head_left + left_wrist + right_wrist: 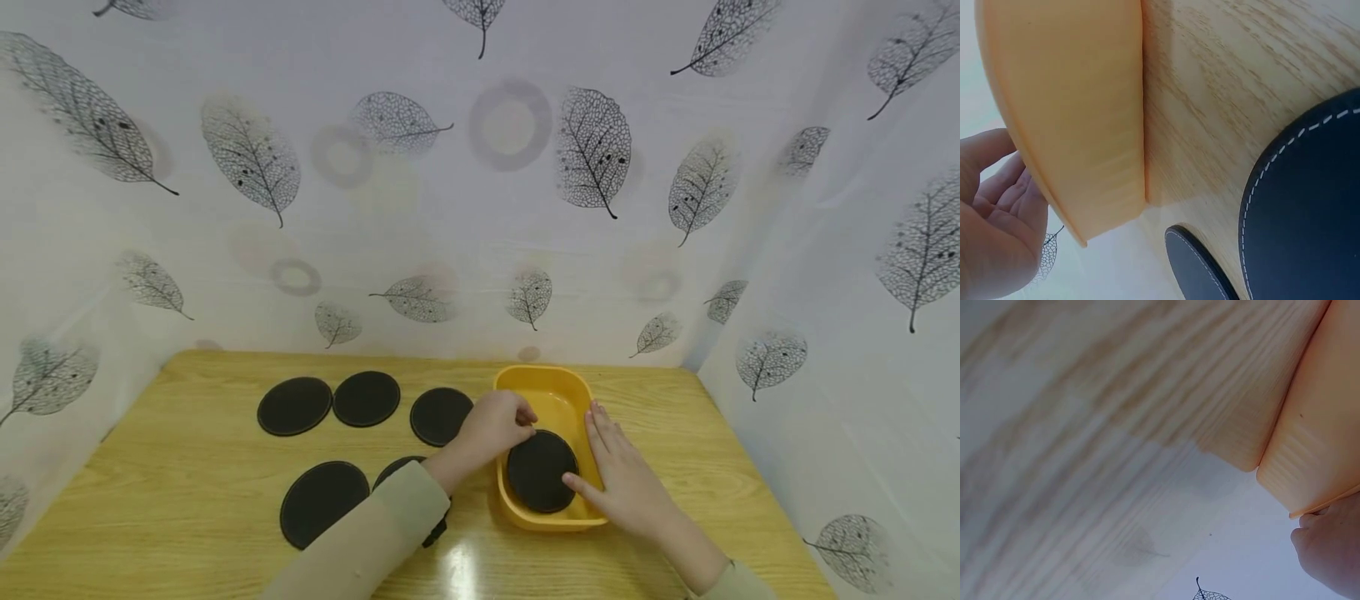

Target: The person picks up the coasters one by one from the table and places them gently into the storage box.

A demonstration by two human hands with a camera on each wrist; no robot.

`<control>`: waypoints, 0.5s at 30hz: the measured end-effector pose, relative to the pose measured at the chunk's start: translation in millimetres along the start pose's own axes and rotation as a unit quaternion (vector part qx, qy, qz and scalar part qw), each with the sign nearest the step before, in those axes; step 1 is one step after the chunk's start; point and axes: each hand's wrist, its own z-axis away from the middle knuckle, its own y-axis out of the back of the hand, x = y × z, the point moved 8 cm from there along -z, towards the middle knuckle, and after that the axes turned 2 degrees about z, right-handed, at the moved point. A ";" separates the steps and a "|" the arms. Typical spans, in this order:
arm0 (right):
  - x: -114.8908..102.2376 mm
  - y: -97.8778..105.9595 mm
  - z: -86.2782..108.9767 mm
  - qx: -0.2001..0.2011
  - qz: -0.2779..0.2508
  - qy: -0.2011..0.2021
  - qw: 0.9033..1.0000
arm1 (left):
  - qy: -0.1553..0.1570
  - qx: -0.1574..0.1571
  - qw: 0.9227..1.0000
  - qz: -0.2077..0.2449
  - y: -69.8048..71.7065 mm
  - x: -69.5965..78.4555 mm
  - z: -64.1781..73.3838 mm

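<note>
A yellow plastic bin stands on the table with a round black coaster inside it, its far edge tilted up. Reaching over the bin's left rim, my left hand pinches the coaster's upper edge between thumb and curled fingers. My right hand lies along the bin's right rim, fingers straight, its thumb tip at the coaster's right edge. From the left wrist, the left hand shows behind the bin's side wall. In the right wrist view, part of the right hand meets the rim.
Several more black coasters lie flat left of the bin: a back row with one at far left, one beside it and one near the left hand. A front coaster is close to the left sleeve, which partly covers another.
</note>
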 end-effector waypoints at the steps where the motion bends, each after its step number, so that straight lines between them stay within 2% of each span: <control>1: 0.2 -0.3 0.1 0.000 -0.001 -0.001 1.000 | 0.000 -0.001 1.000 0.005 0.3 -0.1 0.1; 8: 0.5 -0.4 -0.4 0.002 -0.002 0.001 1.000 | -0.005 -0.006 0.999 0.048 9.6 -5.5 -1.1; 15: 0.7 -0.9 -1.0 0.001 0.001 0.002 1.000 | 0.009 0.004 0.996 0.093 41.6 -26.2 1.6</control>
